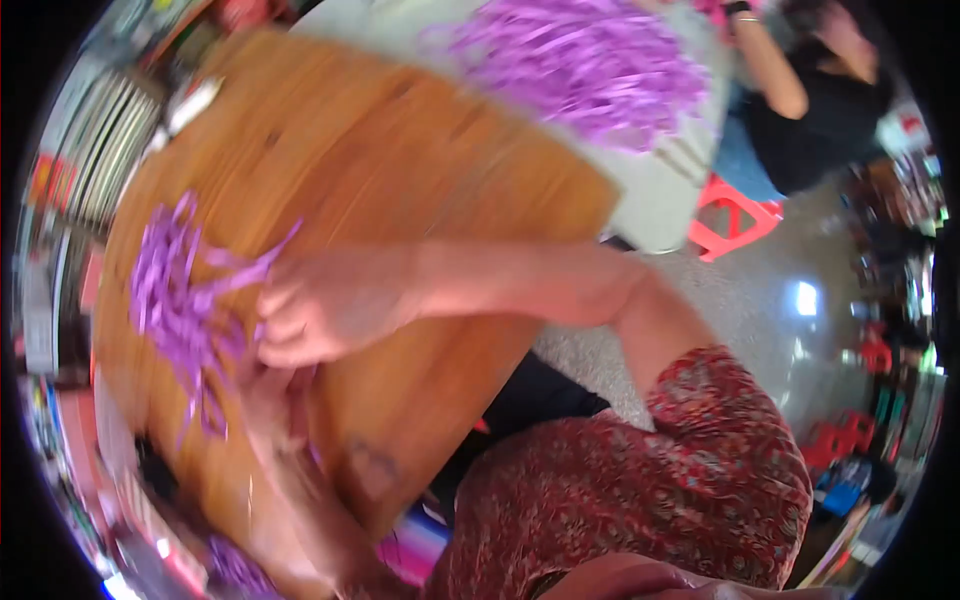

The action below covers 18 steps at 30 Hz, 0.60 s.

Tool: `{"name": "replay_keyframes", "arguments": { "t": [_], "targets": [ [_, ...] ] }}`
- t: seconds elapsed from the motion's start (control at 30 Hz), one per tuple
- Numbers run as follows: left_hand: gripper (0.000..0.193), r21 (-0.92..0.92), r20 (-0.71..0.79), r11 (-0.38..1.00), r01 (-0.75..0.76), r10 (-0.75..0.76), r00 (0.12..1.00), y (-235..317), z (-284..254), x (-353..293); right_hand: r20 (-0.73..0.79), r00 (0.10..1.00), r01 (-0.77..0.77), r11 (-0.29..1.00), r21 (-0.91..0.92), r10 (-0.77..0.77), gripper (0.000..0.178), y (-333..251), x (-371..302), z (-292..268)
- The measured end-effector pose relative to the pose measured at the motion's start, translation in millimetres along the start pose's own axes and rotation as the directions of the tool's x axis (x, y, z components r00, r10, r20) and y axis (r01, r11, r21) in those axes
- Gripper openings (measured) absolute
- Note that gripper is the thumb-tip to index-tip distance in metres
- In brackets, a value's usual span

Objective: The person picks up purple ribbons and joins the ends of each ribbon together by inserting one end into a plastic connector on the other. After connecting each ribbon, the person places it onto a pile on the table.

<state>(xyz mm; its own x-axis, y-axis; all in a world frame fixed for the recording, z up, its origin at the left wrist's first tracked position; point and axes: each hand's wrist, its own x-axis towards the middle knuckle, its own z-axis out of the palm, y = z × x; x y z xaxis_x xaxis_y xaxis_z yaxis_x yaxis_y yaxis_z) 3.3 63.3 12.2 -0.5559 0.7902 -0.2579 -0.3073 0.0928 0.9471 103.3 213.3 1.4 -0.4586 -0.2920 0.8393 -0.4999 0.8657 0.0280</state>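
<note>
A loose bunch of purple ribbons lies on the wooden table to the left of my hands. My right hand is closed, its fingers curled round the strands that run out of the bunch, and one loose end sticks up above it. Just below, touching it, my left hand is closed on the same ribbons. A sliver of purple shows beside its wrist. The left fingertips are partly hidden by the right hand, and motion blurs both hands.
The wooden table adjoins a pale table bearing a large heap of purple ribbons. A red stool and a seated person in black are at far right. Stacked goods line the left. More purple strands hang at lower left.
</note>
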Motion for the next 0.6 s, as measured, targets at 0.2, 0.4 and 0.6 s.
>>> {"name": "replay_keyframes", "arguments": {
  "t": [0.2, 0.4, 0.6],
  "targets": [
    [0.010, 0.134, 0.078, 0.987, -0.089, 0.079, 0.994, -8, -13, 9, 0.102, 0.986, -0.122, 0.990, -0.067, 0.128, 0.027, 12, -2, -7],
    [0.013, -0.187, 0.030, 0.967, -0.170, 0.179, 0.983, -13, -7, 10, 0.084, 0.911, -0.412, 0.904, 0.118, 0.404, 0.019, 10, 14, -20],
    [0.014, -0.180, -0.031, 0.964, -0.194, 0.192, 0.981, -15, -2, 4, 0.007, 0.921, -0.362, 0.851, 0.380, 0.389, 0.010, 15, 15, -9]
  ]
}}
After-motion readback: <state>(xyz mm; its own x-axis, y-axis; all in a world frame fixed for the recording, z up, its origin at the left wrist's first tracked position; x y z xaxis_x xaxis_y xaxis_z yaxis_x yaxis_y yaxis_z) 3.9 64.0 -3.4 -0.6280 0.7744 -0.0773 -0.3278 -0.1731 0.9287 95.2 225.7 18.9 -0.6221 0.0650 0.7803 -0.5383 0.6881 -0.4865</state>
